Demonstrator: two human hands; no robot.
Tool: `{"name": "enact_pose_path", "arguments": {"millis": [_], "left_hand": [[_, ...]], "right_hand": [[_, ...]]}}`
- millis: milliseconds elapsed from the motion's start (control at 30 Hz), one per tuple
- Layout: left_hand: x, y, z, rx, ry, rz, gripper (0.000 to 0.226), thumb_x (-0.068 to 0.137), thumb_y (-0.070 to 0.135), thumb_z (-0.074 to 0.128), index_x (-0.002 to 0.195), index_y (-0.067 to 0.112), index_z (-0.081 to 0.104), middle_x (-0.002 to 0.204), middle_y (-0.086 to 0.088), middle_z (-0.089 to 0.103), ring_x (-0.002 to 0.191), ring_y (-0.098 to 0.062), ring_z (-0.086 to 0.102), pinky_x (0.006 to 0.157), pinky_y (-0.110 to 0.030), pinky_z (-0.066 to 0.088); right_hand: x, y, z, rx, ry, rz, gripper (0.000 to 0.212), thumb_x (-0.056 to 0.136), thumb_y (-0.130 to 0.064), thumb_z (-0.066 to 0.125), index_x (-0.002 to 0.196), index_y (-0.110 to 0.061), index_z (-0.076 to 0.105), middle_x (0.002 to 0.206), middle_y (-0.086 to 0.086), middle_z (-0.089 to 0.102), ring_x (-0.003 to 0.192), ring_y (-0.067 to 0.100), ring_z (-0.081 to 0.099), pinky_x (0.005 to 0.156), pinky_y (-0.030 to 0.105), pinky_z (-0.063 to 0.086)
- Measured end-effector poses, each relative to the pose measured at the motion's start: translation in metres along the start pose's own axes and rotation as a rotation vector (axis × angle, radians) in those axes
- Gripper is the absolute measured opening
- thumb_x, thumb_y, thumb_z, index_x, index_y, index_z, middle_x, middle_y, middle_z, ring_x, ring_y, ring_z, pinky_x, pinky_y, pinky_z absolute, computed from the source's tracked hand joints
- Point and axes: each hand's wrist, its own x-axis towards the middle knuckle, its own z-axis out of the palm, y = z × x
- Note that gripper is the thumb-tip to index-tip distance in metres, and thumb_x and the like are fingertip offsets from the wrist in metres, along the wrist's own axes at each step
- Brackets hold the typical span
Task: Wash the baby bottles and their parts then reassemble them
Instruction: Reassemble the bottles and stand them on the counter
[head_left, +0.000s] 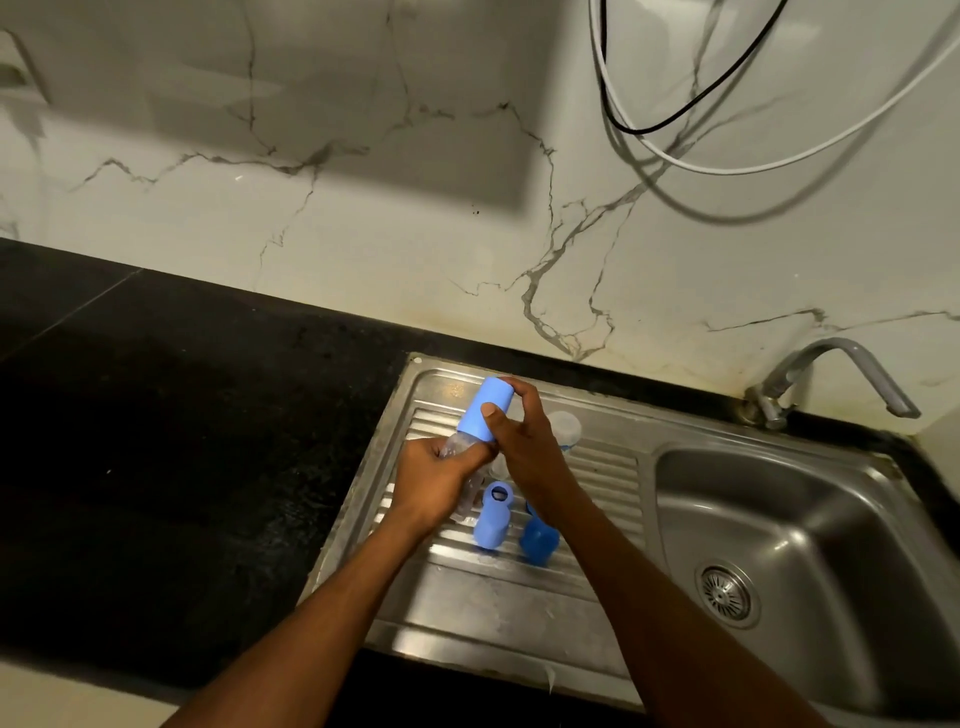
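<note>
Above the drainboard (519, 587), well inside its rim (363, 467): left fingers (470, 457) tight around clear bottle (457, 444), right fingers (492, 411) around blue cap (479, 400).

A home kitchen: a steel sink (779, 525) with drainboard and tap (841, 374), black stone counter (182, 415), marble-look wall (363, 208).

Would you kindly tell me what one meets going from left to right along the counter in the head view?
The black countertop, pale blue bottle sleeve standing upright, darker blue cap beside it, sink drain, tap.
</note>
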Motion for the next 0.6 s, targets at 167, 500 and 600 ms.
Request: {"name": "enact_pose_path", "arguments": {"millis": [167,500,600], "left_hand": [[-0.002,-0.015,-0.004,0.012,0.062,0.146,0.020,0.087,0.030,0.078,0.102,0.021,0.069,0.082,-0.007,0.073,0.065,-0.015,0.067,0.056,-0.028,0.051],[-0.003,-0.033,-0.020,0.117,0.153,0.358,0.041,0.090,0.048,0.062,0.127,0.031,0.065,0.084,0.003,0.074,0.070,-0.013,0.070,0.061,-0.043,0.058],[-0.004,-0.042,-0.023,0.137,0.219,0.334,0.029,0.090,0.043,0.063,0.116,0.032,0.068,0.083,0.005,0.073,0.072,-0.010,0.070,0.064,-0.044,0.058]], "right_hand": [[0.000,0.000,0.015,-0.014,-0.051,-0.011,0.039,0.101,-0.027,0.057,0.133,-0.031,0.036,0.095,0.021,0.068,0.082,0.034,0.070,0.077,0.048,0.061],[-0.002,0.000,0.043,-0.126,-0.051,0.004,0.050,0.096,-0.032,0.065,0.136,-0.022,0.037,0.109,0.008,0.065,0.086,0.019,0.068,0.070,0.021,0.055],[-0.004,0.001,0.048,-0.111,-0.110,0.025,0.053,0.097,-0.031,0.064,0.139,-0.017,0.036,0.111,0.006,0.062,0.090,0.017,0.066,0.070,0.013,0.051]]}}
